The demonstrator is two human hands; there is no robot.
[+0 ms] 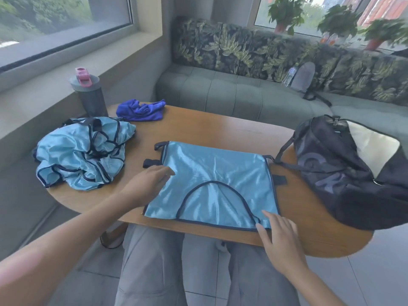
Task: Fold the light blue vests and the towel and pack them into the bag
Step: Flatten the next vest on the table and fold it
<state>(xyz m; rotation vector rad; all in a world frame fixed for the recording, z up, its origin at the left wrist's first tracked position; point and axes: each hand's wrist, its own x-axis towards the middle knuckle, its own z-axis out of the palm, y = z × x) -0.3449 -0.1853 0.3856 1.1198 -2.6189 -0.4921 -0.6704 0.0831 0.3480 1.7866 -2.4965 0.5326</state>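
One light blue vest lies spread flat at the centre of the frame on the wooden table, its dark-trimmed neckline curving toward the lower edge. The left hand rests on the vest's left edge with fingers straight and close together, pressing the cloth down; the right hand lies at the lower right corner, fingers extended and slightly spread, fingertips on the hem. Neither hand grips anything — both look to be smoothing.

So the step in hand is, by my reading, flattening the first vest ahead of its fold. The next move calls for pinching one side edge and carrying it across to the other, with the dark side tabs tucked inside; the satin-like fabric will likely slide, so one hand should pin it.

A crumpled heap of more vests waits at the left of the frame, and the blue towel lies bunched above it, centre left. The dark bag sits open at the right of the frame, on the table's end.
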